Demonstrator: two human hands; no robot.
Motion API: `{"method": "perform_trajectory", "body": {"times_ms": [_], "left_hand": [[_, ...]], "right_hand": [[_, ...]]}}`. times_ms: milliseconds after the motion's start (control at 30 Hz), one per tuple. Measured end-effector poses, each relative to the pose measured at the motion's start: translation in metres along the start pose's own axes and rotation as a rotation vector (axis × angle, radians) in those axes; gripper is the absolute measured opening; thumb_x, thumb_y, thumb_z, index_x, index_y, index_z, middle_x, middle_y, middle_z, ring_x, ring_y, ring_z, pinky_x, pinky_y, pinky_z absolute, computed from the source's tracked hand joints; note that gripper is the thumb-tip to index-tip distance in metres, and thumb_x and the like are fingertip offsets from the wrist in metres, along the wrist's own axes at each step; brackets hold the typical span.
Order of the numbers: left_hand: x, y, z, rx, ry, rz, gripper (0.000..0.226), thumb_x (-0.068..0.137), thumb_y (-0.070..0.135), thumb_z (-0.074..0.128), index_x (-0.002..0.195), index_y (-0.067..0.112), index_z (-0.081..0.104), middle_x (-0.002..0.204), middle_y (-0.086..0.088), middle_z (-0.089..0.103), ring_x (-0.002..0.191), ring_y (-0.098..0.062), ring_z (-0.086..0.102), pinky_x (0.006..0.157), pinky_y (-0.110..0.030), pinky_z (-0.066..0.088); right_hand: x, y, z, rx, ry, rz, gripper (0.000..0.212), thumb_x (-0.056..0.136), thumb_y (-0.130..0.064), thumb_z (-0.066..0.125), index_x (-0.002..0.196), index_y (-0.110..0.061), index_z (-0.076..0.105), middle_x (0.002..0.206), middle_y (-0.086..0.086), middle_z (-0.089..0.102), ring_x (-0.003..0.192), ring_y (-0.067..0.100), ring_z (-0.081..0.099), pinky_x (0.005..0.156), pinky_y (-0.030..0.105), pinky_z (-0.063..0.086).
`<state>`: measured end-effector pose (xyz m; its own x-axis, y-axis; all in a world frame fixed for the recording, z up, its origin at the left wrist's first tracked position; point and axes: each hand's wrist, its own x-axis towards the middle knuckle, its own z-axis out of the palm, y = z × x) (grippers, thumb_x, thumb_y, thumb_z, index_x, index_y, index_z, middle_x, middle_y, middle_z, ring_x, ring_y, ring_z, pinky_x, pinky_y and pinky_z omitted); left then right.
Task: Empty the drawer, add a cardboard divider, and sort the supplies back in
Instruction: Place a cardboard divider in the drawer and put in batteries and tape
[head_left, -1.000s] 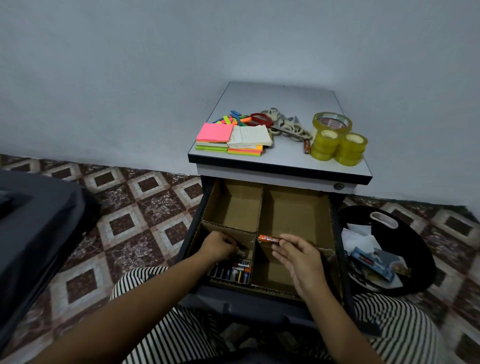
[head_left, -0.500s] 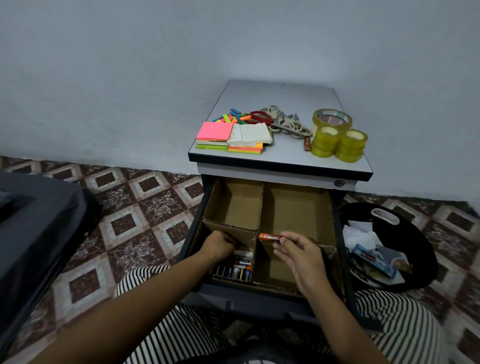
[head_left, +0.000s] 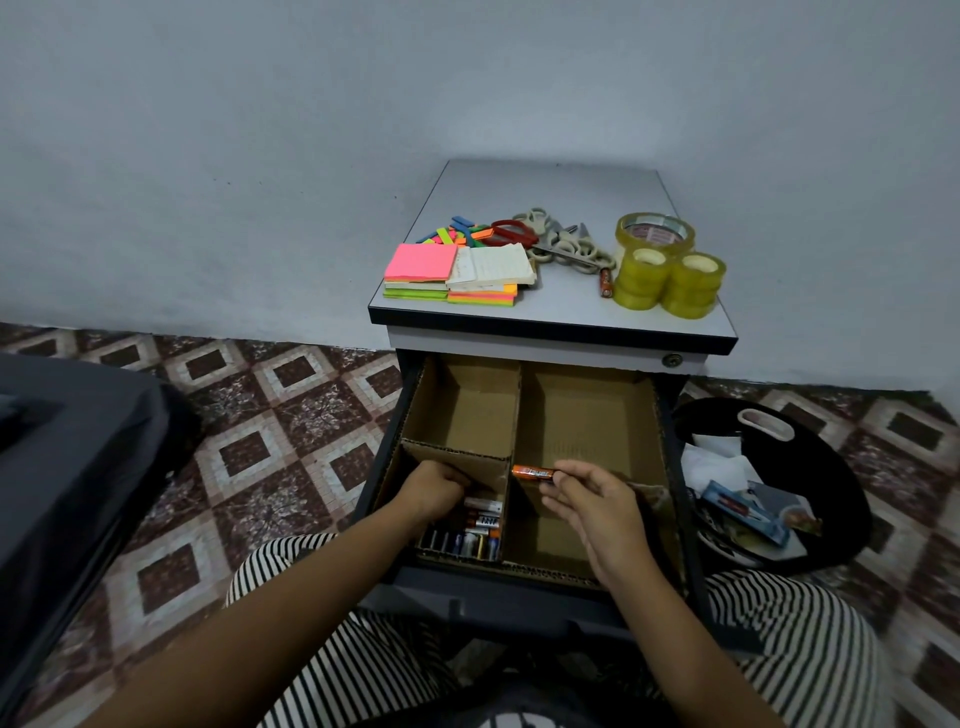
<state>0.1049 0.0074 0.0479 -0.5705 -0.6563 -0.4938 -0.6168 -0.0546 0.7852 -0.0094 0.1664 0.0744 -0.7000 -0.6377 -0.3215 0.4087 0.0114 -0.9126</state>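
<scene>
Nearest the camera, striped trousers (head_left: 800, 634) cover the person's knees on either side of the open drawer (head_left: 493, 587). The left hand (head_left: 434, 488) reaches down into the near-left compartment, fingers curled over a heap of batteries (head_left: 470, 538) – whether it grips any of them cannot be told, since the fingertips are hidden. The right hand (head_left: 592, 501) pinches one end of an orange battery (head_left: 532, 472) between thumb and fingertips, holding it level just above the cardboard divider (head_left: 514, 410), over the wall that parts the left cells from the wide right one. The far-left cell and the right compartment show bare cardboard. To the right of the drawer, on the tiled floor, a black bag (head_left: 831, 467) holds papers and packets. Farther back, on the cabinet top (head_left: 550, 187), lie stacked sticky notes (head_left: 421, 262) with a lined notepad (head_left: 498, 265) beside them, loose coloured strips (head_left: 457, 234), red-handled scissors (head_left: 514, 234) among pale ones, one more battery (head_left: 605, 282) – and three rolls of clear tape (head_left: 670, 270) touching each other at the right edge.
</scene>
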Motion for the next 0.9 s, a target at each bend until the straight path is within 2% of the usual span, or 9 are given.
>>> {"method": "perform_trajectory", "body": {"times_ms": [67, 133, 200, 267, 400, 500, 733, 900], "left_hand": [[-0.002, 0.001, -0.001, 0.156, 0.031, 0.036, 0.02, 0.091, 0.003, 0.05, 0.096, 0.003, 0.07, 0.099, -0.015, 0.068, 0.092, -0.026, 0.064, 0.082, -0.033, 0.052], [-0.005, 0.004, -0.003, 0.189, 0.058, 0.056, 0.019, 0.093, 0.011, 0.051, 0.091, 0.008, 0.069, 0.094, -0.011, 0.068, 0.088, -0.023, 0.063, 0.08, -0.032, 0.05], [-0.012, 0.009, -0.005, 0.086, 0.061, 0.06, 0.019, 0.095, 0.013, 0.051, 0.082, 0.014, 0.065, 0.087, -0.007, 0.066, 0.079, -0.018, 0.062, 0.07, -0.031, 0.05], [-0.02, 0.016, -0.008, -0.074, 0.022, 0.072, 0.017, 0.096, 0.012, 0.049, 0.085, 0.014, 0.062, 0.084, -0.004, 0.064, 0.071, -0.013, 0.058, 0.061, -0.023, 0.047], [-0.034, 0.029, -0.013, -0.225, -0.127, 0.114, 0.016, 0.095, 0.016, 0.053, 0.1, 0.007, 0.064, 0.088, -0.004, 0.066, 0.073, -0.01, 0.06, 0.061, -0.018, 0.049], [-0.036, 0.034, -0.01, -0.265, -0.209, 0.11, 0.018, 0.091, 0.018, 0.059, 0.1, 0.003, 0.065, 0.084, -0.006, 0.066, 0.07, -0.01, 0.06, 0.06, -0.017, 0.05], [-0.034, 0.037, -0.005, -0.215, -0.221, 0.114, 0.005, 0.085, 0.003, 0.063, 0.089, 0.005, 0.066, 0.071, -0.004, 0.062, 0.063, -0.008, 0.058, 0.059, -0.016, 0.05], [-0.035, 0.034, -0.014, -0.189, -0.2, 0.113, 0.005, 0.087, 0.004, 0.061, 0.086, 0.006, 0.066, 0.07, -0.007, 0.063, 0.06, -0.009, 0.06, 0.059, -0.018, 0.05]], "right_hand": [[0.0, 0.0, 0.0, -0.004, -0.004, -0.002, 0.015, 0.09, 0.002, 0.055, 0.092, -0.01, 0.063, 0.096, 0.013, 0.065, 0.083, 0.017, 0.067, 0.071, 0.022, 0.058], [0.0, 0.0, 0.001, -0.007, -0.009, -0.004, 0.015, 0.09, 0.002, 0.055, 0.091, -0.01, 0.063, 0.095, 0.013, 0.065, 0.082, 0.016, 0.067, 0.07, 0.021, 0.058], [0.0, 0.001, 0.001, -0.014, -0.02, -0.008, 0.015, 0.089, 0.002, 0.055, 0.091, -0.011, 0.063, 0.096, 0.013, 0.065, 0.082, 0.016, 0.068, 0.069, 0.021, 0.057], [0.0, 0.001, 0.001, -0.02, -0.041, -0.011, 0.015, 0.089, 0.002, 0.056, 0.092, -0.011, 0.064, 0.098, 0.013, 0.066, 0.083, 0.016, 0.069, 0.069, 0.02, 0.057], [0.0, 0.001, 0.003, -0.031, -0.086, -0.017, 0.015, 0.088, 0.003, 0.057, 0.093, -0.009, 0.063, 0.097, 0.012, 0.066, 0.082, 0.016, 0.069, 0.072, 0.022, 0.057], [-0.001, 0.002, 0.004, -0.046, -0.109, -0.013, 0.015, 0.087, 0.004, 0.058, 0.092, -0.01, 0.064, 0.096, 0.011, 0.065, 0.084, 0.018, 0.068, 0.074, 0.023, 0.057], [0.0, 0.003, 0.003, -0.062, -0.114, -0.013, 0.015, 0.087, 0.003, 0.058, 0.092, -0.009, 0.064, 0.095, 0.012, 0.066, 0.083, 0.018, 0.069, 0.074, 0.023, 0.058], [-0.001, 0.004, 0.003, -0.13, -0.112, -0.04, 0.014, 0.088, -0.002, 0.06, 0.091, -0.015, 0.065, 0.094, 0.007, 0.068, 0.087, 0.018, 0.069, 0.074, 0.022, 0.057]]}}
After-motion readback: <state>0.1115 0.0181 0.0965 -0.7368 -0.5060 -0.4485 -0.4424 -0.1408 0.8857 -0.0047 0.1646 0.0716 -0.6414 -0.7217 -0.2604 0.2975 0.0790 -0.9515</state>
